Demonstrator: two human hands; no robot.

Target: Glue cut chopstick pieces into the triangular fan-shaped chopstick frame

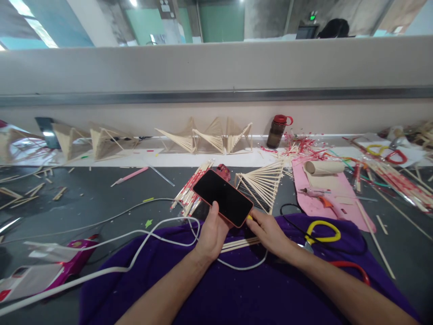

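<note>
A smartphone [223,197] with a dark screen and a reddish case lies tilted across my left hand [214,232], its thumb over the front edge. At the phone's lower right end, the fingers of my right hand [265,228] pinch a small yellow piece [249,217], perhaps a cable plug; most of it is hidden. A white cable [241,269] loops below both hands and passes out of sight by the right one. Just behind the phone stands a fan-shaped model of wooden sticks [262,183]. Red-and-white wrapped chopsticks [194,185] lie to its left.
Yellow-handled scissors [323,232] rest on purple cloth [237,298] at right. A glue gun [326,201] and a paper roll [323,168] lie on pink paper [304,194]. More stick models [209,135] and a red-capped bottle [276,131] line the back. A magenta device [72,259] sits left.
</note>
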